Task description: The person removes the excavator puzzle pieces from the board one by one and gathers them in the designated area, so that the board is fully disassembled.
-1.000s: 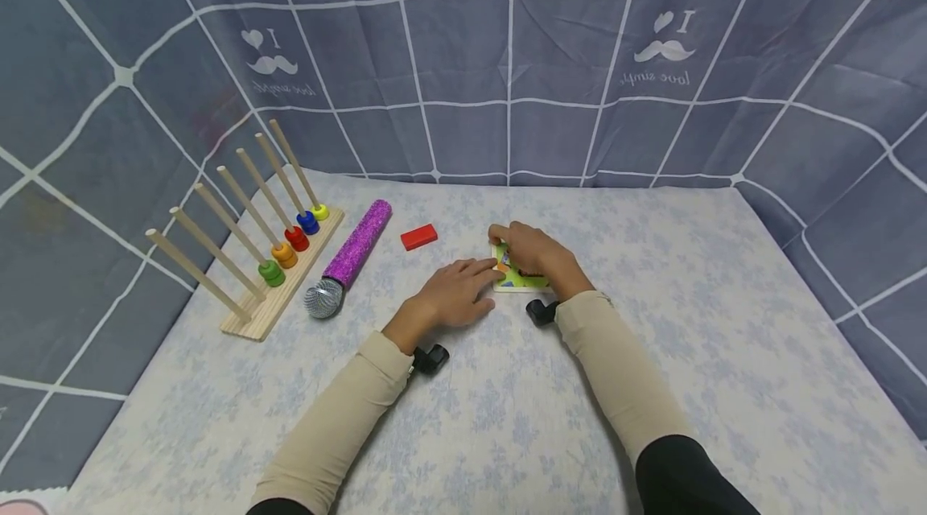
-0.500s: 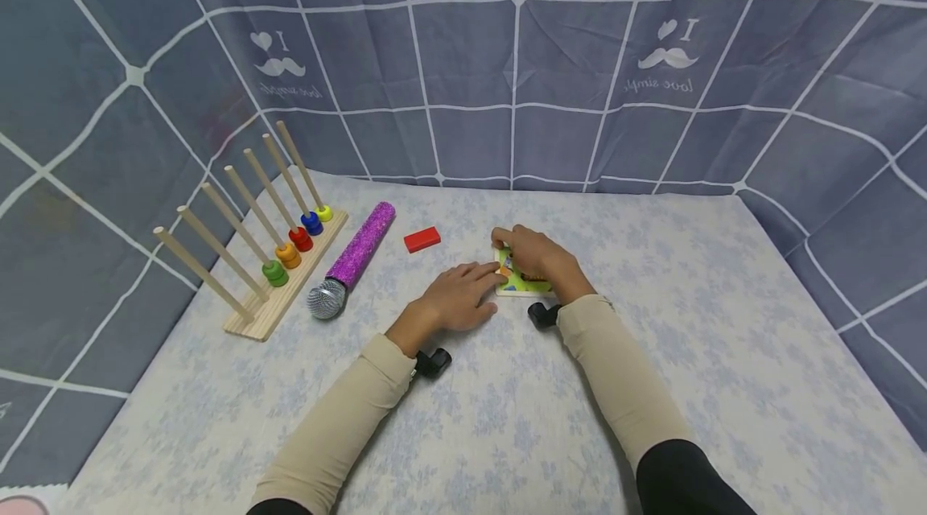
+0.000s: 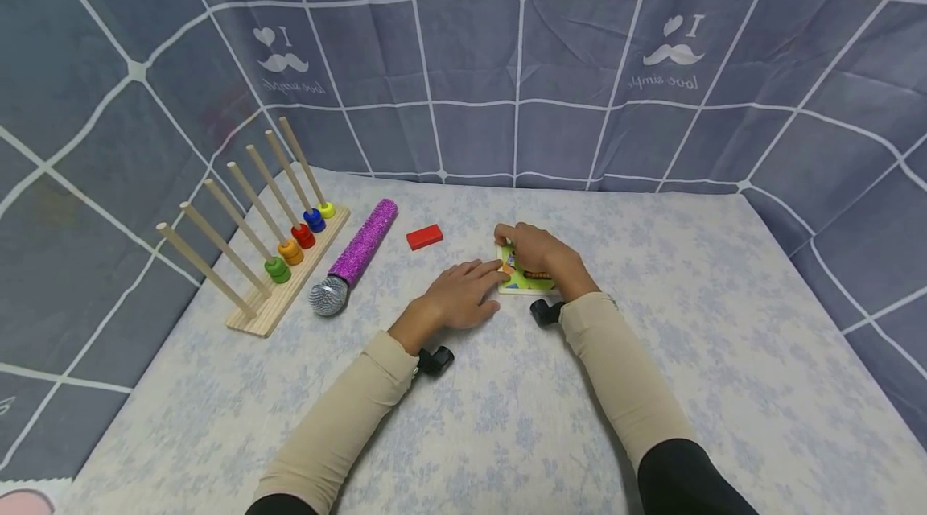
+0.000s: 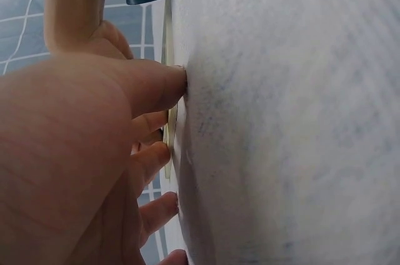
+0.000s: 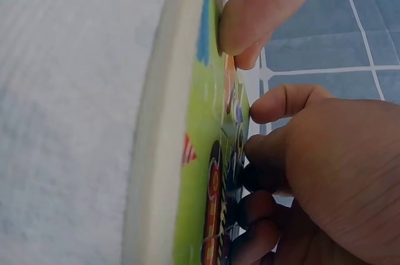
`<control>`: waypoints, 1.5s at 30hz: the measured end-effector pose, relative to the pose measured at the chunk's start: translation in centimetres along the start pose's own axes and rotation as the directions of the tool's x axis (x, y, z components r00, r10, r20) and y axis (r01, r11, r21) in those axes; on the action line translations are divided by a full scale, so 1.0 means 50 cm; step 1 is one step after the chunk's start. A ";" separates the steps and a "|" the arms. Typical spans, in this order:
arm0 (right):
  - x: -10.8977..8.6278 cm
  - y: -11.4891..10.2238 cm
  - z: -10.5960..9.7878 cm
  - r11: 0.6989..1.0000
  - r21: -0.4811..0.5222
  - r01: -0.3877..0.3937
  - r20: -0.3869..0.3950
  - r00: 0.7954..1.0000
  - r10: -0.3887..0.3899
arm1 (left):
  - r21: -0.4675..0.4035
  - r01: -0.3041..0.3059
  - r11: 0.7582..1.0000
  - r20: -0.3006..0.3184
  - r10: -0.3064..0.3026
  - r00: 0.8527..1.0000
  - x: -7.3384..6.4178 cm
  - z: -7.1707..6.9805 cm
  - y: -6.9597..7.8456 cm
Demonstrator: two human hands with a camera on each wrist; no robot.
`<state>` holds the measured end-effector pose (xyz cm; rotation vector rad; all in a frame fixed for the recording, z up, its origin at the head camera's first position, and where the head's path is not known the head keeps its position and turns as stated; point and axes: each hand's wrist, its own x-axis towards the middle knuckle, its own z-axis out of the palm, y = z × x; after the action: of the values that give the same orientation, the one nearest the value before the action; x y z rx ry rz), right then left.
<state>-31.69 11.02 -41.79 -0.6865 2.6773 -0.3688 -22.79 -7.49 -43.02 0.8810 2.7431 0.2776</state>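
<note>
A thin wooden puzzle board [image 3: 517,285] with a bright green picture lies flat on the table. My left hand [image 3: 456,294] reaches its left side with fingers nearly straight, the tips on the board's edge; in the left wrist view the thumb [image 4: 159,87] meets the tablecloth. From the right, my right hand [image 3: 539,249] covers much of the board's far part, its bent fingers [image 5: 259,209] gripping at the picture surface. A red and black printed shape [image 5: 212,209] shows beside those fingertips. Whether a loose piece is under them is hidden.
Left of the hands lie a red block [image 3: 424,237] and a microphone [image 3: 362,245] with a purple glitter handle. Further left stands a wooden peg rack [image 3: 271,307] with coloured rings. A grey-blue gridded curtain [image 3: 471,56] hangs behind the table.
The head view has shifted slightly. Both hands keep nearly the same place at the puzzle board, and nothing else visibly moves.
</note>
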 end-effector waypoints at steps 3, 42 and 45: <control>-0.003 0.003 -0.002 1.000 0.014 0.011 -0.011 1.000 -0.011 | 0.005 0.001 1.000 0.009 -0.001 1.000 0.003 -0.001 0.002; -0.042 0.055 0.013 0.932 0.326 0.156 -0.235 0.969 -0.079 | -0.034 0.002 0.999 -0.015 -0.002 1.000 -0.001 0.001 0.005; -0.045 0.058 0.014 0.923 0.343 0.174 -0.250 0.964 -0.089 | -0.032 0.007 0.999 -0.012 -0.008 1.000 0.000 0.003 0.005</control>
<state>-30.79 14.50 -42.79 -0.7476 2.6649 -1.0089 -22.61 -7.28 -43.11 0.8633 2.7448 0.3250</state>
